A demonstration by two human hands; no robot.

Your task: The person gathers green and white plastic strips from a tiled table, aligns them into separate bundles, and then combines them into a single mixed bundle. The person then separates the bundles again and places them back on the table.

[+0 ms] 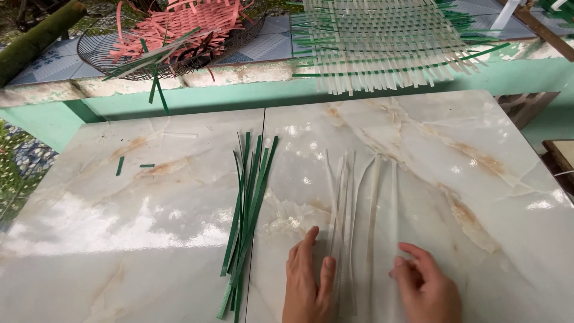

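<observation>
Both hands lie flat with fingers spread, the left hand [308, 281] and right hand [426, 284] pressing on thin translucent white plastic strips [353, 203] laid side by side on the marble-patterned desk [149, 227]. The bundle of green strips [246, 215] beside them lies untouched; no weaving is visible yet.

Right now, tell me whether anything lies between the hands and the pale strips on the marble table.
Nothing visible does. The left hand and right hand already rest on the near ends of the pale strips. The green strips lie apart, further left.
</observation>
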